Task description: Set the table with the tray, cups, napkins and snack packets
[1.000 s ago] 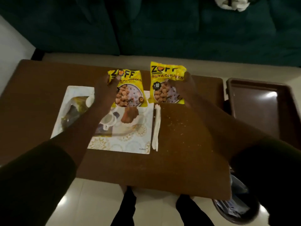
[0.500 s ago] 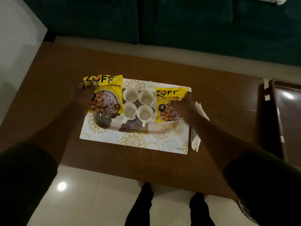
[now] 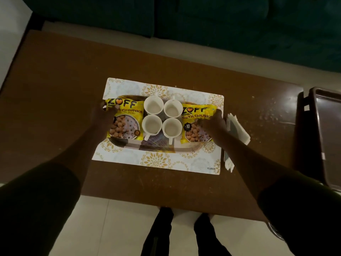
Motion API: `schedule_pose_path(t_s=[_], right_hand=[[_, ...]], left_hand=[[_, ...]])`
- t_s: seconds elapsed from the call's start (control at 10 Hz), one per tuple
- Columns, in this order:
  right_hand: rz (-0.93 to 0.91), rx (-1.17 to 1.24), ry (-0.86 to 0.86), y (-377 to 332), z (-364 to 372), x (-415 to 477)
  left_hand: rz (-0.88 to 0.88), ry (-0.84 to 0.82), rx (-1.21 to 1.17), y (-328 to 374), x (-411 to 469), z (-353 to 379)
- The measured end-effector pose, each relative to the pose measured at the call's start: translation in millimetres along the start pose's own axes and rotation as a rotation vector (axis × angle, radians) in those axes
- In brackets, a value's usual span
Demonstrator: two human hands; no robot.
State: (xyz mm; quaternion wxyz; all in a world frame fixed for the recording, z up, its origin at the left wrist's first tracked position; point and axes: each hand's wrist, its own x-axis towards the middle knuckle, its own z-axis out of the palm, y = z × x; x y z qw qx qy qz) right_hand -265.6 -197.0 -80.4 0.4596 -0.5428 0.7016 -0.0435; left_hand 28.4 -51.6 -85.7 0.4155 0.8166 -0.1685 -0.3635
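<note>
A patterned tray (image 3: 156, 145) rests on a white-and-gold placemat (image 3: 158, 161) in the middle of the brown table (image 3: 60, 89). Several white cups (image 3: 162, 117) stand grouped at the tray's centre. A yellow snack packet (image 3: 127, 121) lies on the tray's left end with my left hand (image 3: 103, 115) gripping its upper left corner. A second yellow snack packet (image 3: 193, 126) lies on the right end, my right hand (image 3: 212, 122) holding its right side. White napkins (image 3: 238, 130) lie on the table just right of the placemat, partly under my right forearm.
A dark brown plastic tray (image 3: 326, 137) sits at the table's right edge. A dark green sofa (image 3: 221, 28) runs along the far side. My legs (image 3: 184, 231) stand at the near table edge on pale floor tiles.
Both hands carried the packets down and apart, from held up above the table to the tray's left and right ends beside the cups. The view shifted so the placemat is centred.
</note>
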Motion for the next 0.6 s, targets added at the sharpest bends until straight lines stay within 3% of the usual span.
schedule_pose_path(t_s=[0.1, 0.4, 0.6], right_hand=[[0.002, -0.018, -0.021, 1.8, 10.4, -0.3], [-0.132, -0.144, 0.156, 11.4, 4.4, -6.2], [-0.358, -0.136, 0.245, 2.6, -10.7, -13.9]], left_hand=[[-0.014, -0.005, 0.017, -7.0, 6.5, 10.8], [0.292, 0.157, 0.385, -10.4, -6.7, 21.1], [0.369, 0.184, 0.476, 12.6, -20.7, 30.1]])
